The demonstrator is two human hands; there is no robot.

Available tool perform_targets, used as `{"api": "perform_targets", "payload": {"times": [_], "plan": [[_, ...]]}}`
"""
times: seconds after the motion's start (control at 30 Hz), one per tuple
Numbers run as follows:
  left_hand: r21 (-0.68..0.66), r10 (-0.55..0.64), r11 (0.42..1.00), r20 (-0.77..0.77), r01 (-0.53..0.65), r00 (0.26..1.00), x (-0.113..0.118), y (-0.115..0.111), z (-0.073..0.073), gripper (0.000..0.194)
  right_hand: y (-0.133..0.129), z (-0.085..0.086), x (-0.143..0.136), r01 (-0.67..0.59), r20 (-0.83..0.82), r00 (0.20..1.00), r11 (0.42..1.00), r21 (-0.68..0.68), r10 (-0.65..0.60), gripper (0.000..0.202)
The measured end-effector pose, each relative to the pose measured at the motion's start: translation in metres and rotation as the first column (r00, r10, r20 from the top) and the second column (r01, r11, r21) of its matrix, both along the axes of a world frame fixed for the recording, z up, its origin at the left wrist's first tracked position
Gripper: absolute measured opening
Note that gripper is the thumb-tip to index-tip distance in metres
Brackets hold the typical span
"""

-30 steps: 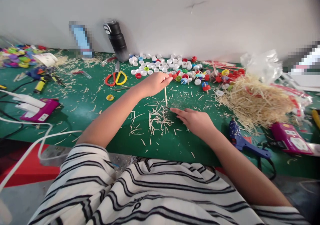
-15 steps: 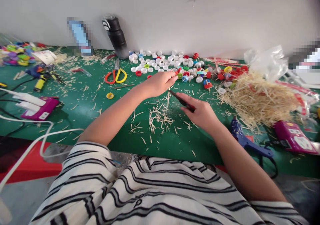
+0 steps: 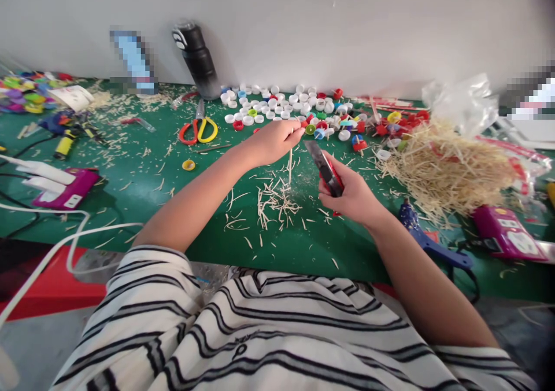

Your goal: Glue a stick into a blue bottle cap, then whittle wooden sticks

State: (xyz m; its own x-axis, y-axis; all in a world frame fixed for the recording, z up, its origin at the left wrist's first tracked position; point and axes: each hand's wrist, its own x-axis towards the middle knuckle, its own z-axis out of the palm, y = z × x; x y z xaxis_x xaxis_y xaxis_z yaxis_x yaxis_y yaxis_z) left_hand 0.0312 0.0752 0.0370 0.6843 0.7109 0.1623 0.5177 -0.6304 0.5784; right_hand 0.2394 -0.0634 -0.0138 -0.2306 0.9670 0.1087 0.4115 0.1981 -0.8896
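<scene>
Closed fingers of my left hand (image 3: 280, 141) grip a thin wooden stick (image 3: 290, 168), which points down to the green table. To the right, my right hand (image 3: 349, 191) is wrapped round a black and red utility knife (image 3: 328, 171). The knife's blade points up and to the left, apart from the stick. Thin pale shavings (image 3: 277, 206) lie on the table beneath the stick. Many bottle caps (image 3: 284, 104), mostly white, are spread behind my hands.
Scissors (image 3: 199, 128) and a black bottle (image 3: 199, 61) are at the back left. A straw-like heap (image 3: 459, 165) of thin strips lies at the right, near a blue glue gun (image 3: 427, 243). Magenta power blocks sit at left (image 3: 69, 188) and right (image 3: 505, 232), with cables.
The knife has moved away from the stick to the right and turned, so its blade now points more upward. My left hand still holds the stick.
</scene>
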Motion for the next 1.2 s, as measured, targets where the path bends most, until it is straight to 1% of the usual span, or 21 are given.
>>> {"api": "perform_targets", "payload": {"times": [0.1,0.17,0.2,0.3,0.37,0.47,0.57,0.8,0.97,1.0,1.03,1.1,1.13,1.17,1.2], "plan": [[0.005,-0.008,1.000,0.001,0.008,1.000,0.001,-0.001,0.001,0.035,-0.001,0.002,0.002,-0.116,-0.190,0.977,0.991,-0.071,0.101,0.100],[0.014,-0.013,1.000,0.002,0.013,1.000,0.001,-0.002,0.002,0.035,-0.002,0.002,0.004,-0.195,-0.337,0.929,0.976,-0.099,0.151,0.105],[0.015,-0.017,1.000,0.003,0.017,1.000,0.000,-0.002,0.002,0.035,-0.002,0.001,0.004,-0.231,-0.419,0.892,0.967,-0.106,0.167,0.107],[0.009,-0.029,1.000,0.014,0.029,0.999,-0.001,-0.002,0.002,0.036,-0.003,0.002,0.004,-0.306,-0.623,0.765,0.943,-0.131,0.162,0.106],[0.013,-0.038,0.999,0.027,0.038,0.999,-0.001,-0.002,0.001,0.036,-0.004,0.004,0.002,-0.306,-0.673,0.730,0.938,-0.165,0.120,0.102],[0.025,-0.033,0.999,0.031,0.033,0.999,0.000,-0.001,0.000,0.037,-0.007,0.007,-0.002,-0.256,-0.652,0.757,0.939,-0.229,0.047,0.096],[0.031,-0.021,0.999,0.029,0.020,0.999,0.001,-0.002,0.000,0.038,-0.009,0.009,-0.005,-0.221,-0.605,0.796,0.940,-0.260,0.020,0.093],[0.022,-0.015,1.000,0.027,0.014,1.000,0.001,-0.003,0.002,0.037,-0.008,0.007,-0.007,-0.147,-0.568,0.823,0.963,-0.228,-0.009,0.098],[0.033,0.000,0.999,0.017,-0.001,1.000,0.002,-0.003,0.001,0.037,-0.005,0.005,-0.003,-0.158,-0.544,0.839,0.948,-0.275,-0.018,0.103],[0.034,0.001,0.999,0.017,-0.001,1.000,0.002,-0.003,0.001,0.037,-0.005,0.005,-0.002,-0.158,-0.535,0.845,0.943,-0.292,-0.024,0.100],[0.035,0.002,0.999,0.017,-0.003,1.000,0.002,-0.002,0.001,0.037,-0.004,0.006,0.000,-0.156,-0.515,0.857,0.938,-0.308,-0.026,0.091],[0.025,0.002,1.000,0.009,-0.002,1.000,0.001,-0.002,0.001,0.036,-0.003,0.007,0.004,-0.144,-0.426,0.905,0.931,-0.335,-0.014,0.062],[0.019,0.001,1.000,0.002,-0.001,1.000,0.001,-0.002,0.002,0.036,-0.003,0.007,0.006,-0.126,-0.353,0.936,0.931,-0.344,-0.004,0.051],[0.013,-0.001,1.000,-0.005,0.001,1.000,0.000,-0.002,0.002,0.036,-0.002,0.007,0.008,-0.098,-0.266,0.964,0.936,-0.339,0.004,0.046],[0.009,-0.002,1.000,-0.012,0.002,1.000,0.000,-0.002,0.003,0.036,-0.001,0.007,0.011,-0.058,-0.165,0.986,0.948,-0.314,0.005,0.046]]}}
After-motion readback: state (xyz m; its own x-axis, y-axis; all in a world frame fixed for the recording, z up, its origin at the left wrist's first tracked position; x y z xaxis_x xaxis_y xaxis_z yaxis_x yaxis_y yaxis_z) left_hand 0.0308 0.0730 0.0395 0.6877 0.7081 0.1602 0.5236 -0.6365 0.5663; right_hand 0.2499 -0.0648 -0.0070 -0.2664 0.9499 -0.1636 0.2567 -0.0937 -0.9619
